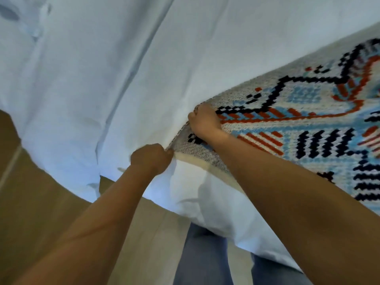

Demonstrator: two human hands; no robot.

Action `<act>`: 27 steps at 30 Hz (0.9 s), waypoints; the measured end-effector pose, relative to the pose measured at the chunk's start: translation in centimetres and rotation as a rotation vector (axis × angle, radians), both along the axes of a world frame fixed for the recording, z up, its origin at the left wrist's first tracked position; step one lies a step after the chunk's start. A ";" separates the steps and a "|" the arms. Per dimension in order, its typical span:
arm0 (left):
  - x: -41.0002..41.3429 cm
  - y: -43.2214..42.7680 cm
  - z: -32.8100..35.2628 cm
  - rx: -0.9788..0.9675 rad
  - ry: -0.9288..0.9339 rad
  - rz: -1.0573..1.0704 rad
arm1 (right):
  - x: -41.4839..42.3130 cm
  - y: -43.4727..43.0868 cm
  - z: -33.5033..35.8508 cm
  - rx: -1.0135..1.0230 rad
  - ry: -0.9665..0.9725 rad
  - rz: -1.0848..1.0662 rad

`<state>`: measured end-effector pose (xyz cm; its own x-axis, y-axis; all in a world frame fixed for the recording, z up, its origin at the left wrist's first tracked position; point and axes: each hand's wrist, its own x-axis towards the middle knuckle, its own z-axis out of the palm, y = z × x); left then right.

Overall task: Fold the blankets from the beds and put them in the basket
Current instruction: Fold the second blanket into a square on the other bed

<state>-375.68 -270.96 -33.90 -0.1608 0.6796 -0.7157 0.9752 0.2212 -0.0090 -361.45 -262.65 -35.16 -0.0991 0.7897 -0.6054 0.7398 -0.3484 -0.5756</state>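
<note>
Closest to me, at the bottom of the view, I see two legs (203, 254) in blue jeans standing on a tan floor (30, 202). A pale seam line crosses the floor at the far left.

Two bare forearms (287, 192) reach up and away from the camera, one on each side, towards one bed.

The left hand (151, 158) is balled into a fist at the bed's near edge. Its fingers are curled tight and clamp the corner of the blanket's border, where a cream binding strip shows.

The right hand (203, 120) is just beyond it and slightly to the right, a little apart from the left. Its fingers are curled over the same blanket edge and grip it.

There is one blanket (298, 124). It lies on the right part of the bed, spreading from the two hands out to the right edge of the view. It is a thick knit with a speckled grey-white ground. The pattern is blocky and geometric: dark navy stepped outlines and bars, orange-red stripes and light blue patches.

Beyond and to the left, one white sheet (102, 68) covers the bed, with long creases. It hangs over the near edge above the floor.
</note>
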 end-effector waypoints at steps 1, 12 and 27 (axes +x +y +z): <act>0.1 -0.4 -0.1 0.021 0.060 0.016 | -0.1 -0.3 -0.4 -0.017 -0.014 0.011; 15.2 -2.0 1.2 0.414 -0.134 -0.582 | 13.3 -6.5 1.8 0.136 0.199 -0.286; 50.8 -24.4 0.6 0.101 -0.540 -0.973 | 53.4 -35.0 2.2 0.211 -0.384 -1.225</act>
<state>-324.87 -295.36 -33.34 0.7868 0.4055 -0.4653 0.6036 -0.6629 0.4430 -308.02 -297.63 -33.00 0.9008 0.3254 -0.2876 0.1354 -0.8397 -0.5260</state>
